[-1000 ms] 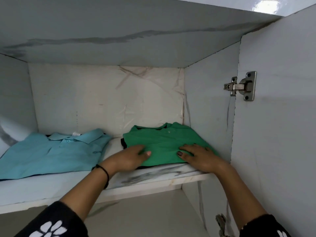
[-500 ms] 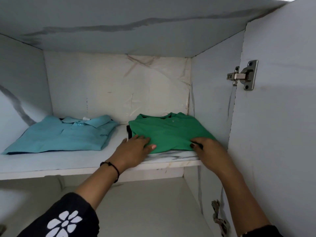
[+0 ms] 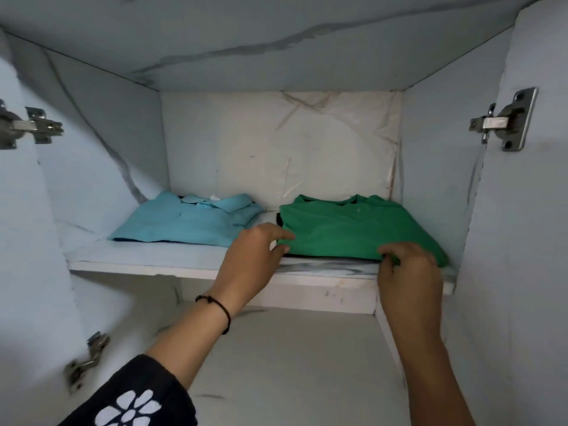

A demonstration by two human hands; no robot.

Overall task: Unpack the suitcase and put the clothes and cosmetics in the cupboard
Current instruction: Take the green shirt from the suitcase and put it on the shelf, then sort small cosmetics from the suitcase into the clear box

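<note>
A folded green polo shirt (image 3: 353,229) lies on the right half of the cupboard's upper shelf (image 3: 172,265), on top of a dark garment whose edge shows beneath. My left hand (image 3: 255,256) pinches the shirt's front left corner, fingers on top and thumb below. My right hand (image 3: 408,272) has its fingers curled over the shirt's front right edge. A folded light blue polo shirt (image 3: 190,219) lies on the left half of the same shelf, apart from both hands.
The cupboard stands with both doors open, with metal hinges at the left (image 3: 27,127), the right (image 3: 504,121) and the lower left (image 3: 89,358). A lower compartment (image 3: 292,364) lies under the shelf. The back wall is lined with wrinkled paper (image 3: 307,149).
My hands have slid back from the top of the green shirt to its front edge. The camera has pulled back and to the left, which brings the left door and its hinges into view.
</note>
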